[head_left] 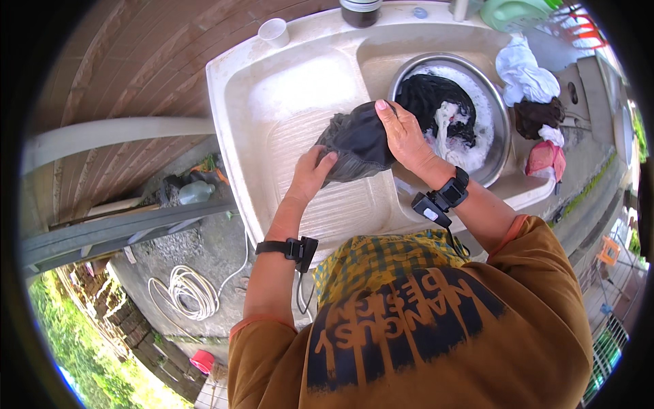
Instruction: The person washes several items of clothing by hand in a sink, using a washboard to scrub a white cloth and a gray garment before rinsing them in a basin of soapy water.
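Observation:
A dark grey and black garment [357, 138] is stretched between my two hands, above the ribbed washboard slope [301, 153] of a beige laundry sink. My left hand [309, 173] grips its lower left side, thumb on top. The upper right side is in my right hand [401, 134], close to the rim of a steel basin [503, 148]. Inside that basin, black cloth [434, 97] and a whitish cloth [447, 128] lie in sudsy water. White foam [306, 84] covers the far part of the washboard side.
On the sink's back rim stand a white cup [274, 32] and a jar of dark liquid [360, 11]. White cloth [526, 71], brown cloth [539, 116] and pink cloth [545, 159] lie along the right edge. A coiled hose [191, 294] rests on the concrete floor at left.

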{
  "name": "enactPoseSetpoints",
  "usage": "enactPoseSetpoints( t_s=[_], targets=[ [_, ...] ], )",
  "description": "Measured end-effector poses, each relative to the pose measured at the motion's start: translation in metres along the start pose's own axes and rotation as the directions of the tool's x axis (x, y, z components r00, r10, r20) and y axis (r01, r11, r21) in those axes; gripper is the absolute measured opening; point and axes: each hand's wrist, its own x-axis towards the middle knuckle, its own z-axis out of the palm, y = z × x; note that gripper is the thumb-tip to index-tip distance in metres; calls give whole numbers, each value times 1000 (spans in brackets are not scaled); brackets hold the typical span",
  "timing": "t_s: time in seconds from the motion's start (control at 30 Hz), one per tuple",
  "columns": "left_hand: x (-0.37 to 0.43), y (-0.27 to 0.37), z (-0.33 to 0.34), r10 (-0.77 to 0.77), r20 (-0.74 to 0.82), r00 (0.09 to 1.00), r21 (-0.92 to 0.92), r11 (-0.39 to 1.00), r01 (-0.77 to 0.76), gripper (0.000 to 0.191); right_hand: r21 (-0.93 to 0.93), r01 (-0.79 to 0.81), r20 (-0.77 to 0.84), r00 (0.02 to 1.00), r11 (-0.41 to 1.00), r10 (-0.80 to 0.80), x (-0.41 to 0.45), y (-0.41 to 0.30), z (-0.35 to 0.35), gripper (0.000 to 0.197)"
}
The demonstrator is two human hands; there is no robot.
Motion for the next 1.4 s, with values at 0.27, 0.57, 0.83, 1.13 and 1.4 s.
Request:
enactPoseSetpoints(
  t_s=[0.27, 0.57, 0.83, 1.13, 1.4],
  targets=[
    [-15, 49, 36, 4, 66, 998, -117, 993, 4, 18, 391, 173, -417, 909, 904, 7, -62, -59, -117, 49],
    [-39, 229, 133, 181, 127, 975, -629, 775, -62, 15, 566, 384, -594, 803, 729, 39, -90, -46, -267, 38],
    [4, 200, 273, -85, 420, 903, -88, 987, 134, 15, 332, -1, -276, 956, 943, 98, -104, 68, -328, 24],
    [79, 171, 307, -56, 133, 990, 292, 956, 15, 29, 715, -71, -229, 916, 695, 329, -89, 96, -384, 15],
    [233, 179, 313, 44, 213, 976, 843, 497, -206, 64, 578, 109, -588, 743, 808, 320, -47, 31, -437, 25]
  ],
)
